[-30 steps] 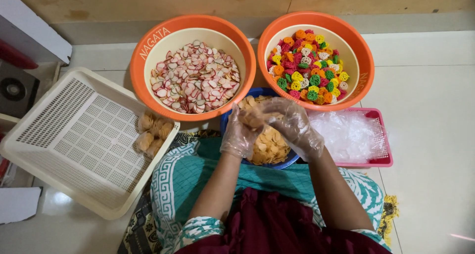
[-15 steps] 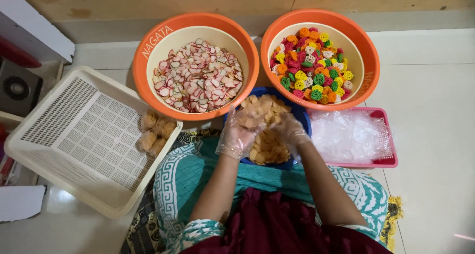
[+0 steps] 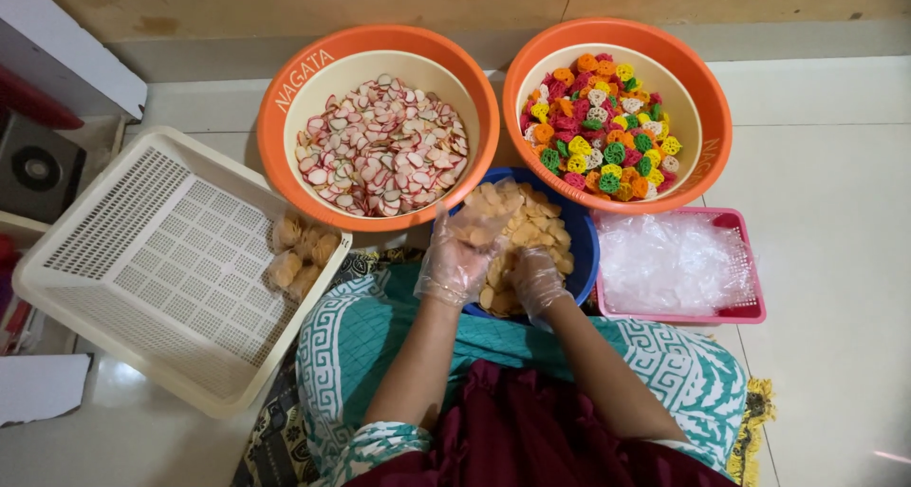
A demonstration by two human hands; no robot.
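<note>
Blue bowl (image 3: 581, 250): rim largely hidden by pale yellow chips (image 3: 531, 231) and both hands; it sits between the knees, touching the two orange bowls behind. Left hand (image 3: 457, 259): clear glove, fingers curled up around a small clear bag of chips (image 3: 482, 223); bag outline hard to make out. Right hand (image 3: 534, 278): gloved, fingertips buried in the chips; whether closed on any, cannot tell. Cream basket (image 3: 142, 269): filled packets (image 3: 302, 254) in its near corner. Pink tray (image 3: 678, 264): crumpled clear bags.
</note>
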